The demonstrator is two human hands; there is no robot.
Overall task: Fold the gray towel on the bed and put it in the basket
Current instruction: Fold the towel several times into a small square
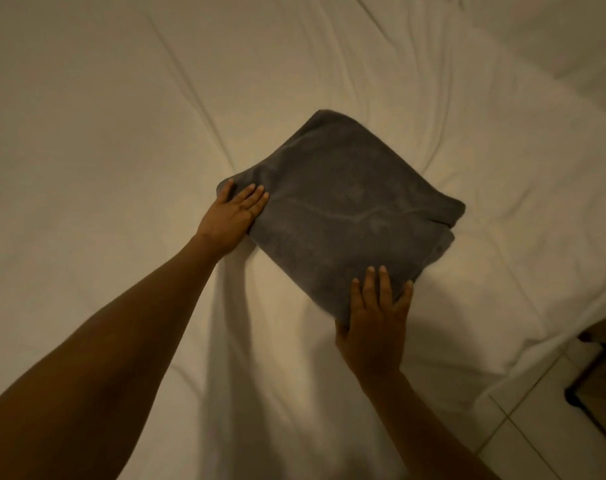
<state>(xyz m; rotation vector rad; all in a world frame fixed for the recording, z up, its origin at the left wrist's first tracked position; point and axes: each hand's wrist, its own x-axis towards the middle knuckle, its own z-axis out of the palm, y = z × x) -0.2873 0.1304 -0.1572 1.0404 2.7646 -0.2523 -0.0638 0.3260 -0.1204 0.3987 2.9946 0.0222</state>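
Note:
The gray towel (339,209) lies folded into a rough square of several layers on the white bed (104,150), turned like a diamond. My left hand (234,213) rests on its left corner, fingers on top of the cloth and thumb at the edge. My right hand (376,323) is at the near corner, fingers spread over the top and thumb beside the edge; whether the thumb is tucked under the cloth is hidden. No basket is in view.
The bed sheet is wrinkled around the towel. The bed's edge runs along the lower right, with pale floor tiles (537,441) beyond it. A dark piece of furniture (603,382) stands at the right edge.

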